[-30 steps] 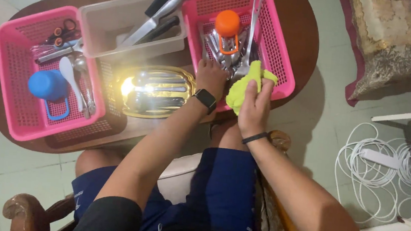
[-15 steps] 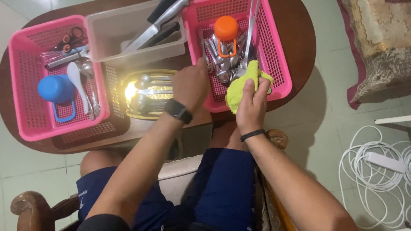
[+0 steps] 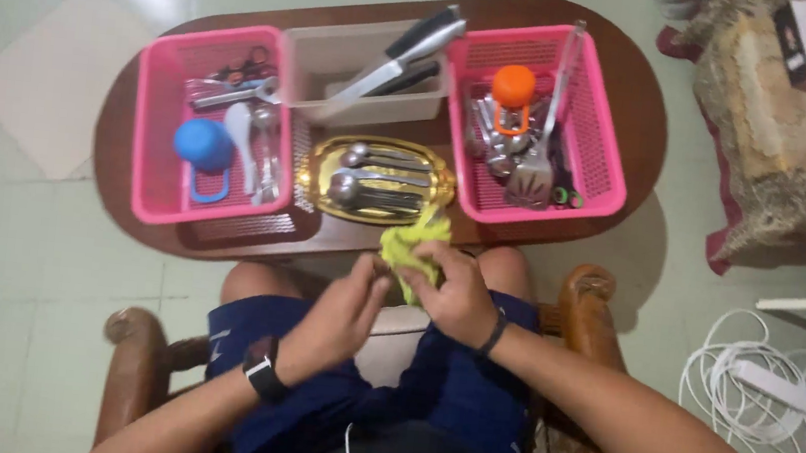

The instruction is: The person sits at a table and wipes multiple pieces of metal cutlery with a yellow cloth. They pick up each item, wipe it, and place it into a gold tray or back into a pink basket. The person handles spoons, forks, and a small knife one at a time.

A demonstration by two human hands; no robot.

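Yellow-green cloth [image 3: 411, 248] over lap, just below surface [image 3: 634, 81] edge. Soft, light, limp; bunches easily, best pinched at folds. Right hand [image 3: 455, 296] grip clenched on cloth; left hand [image 3: 340, 314] fingertips meet it, whether holding small item, cannot tell. Earlier both hands at right pink basket [image 3: 603, 192]; now withdrawn toward body near gold tray [image 3: 313, 186].

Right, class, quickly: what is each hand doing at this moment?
Left hand: fingers curled at the yellow-green cloth; whether it grips anything cannot be told.
Right hand: closed, holding the cloth.
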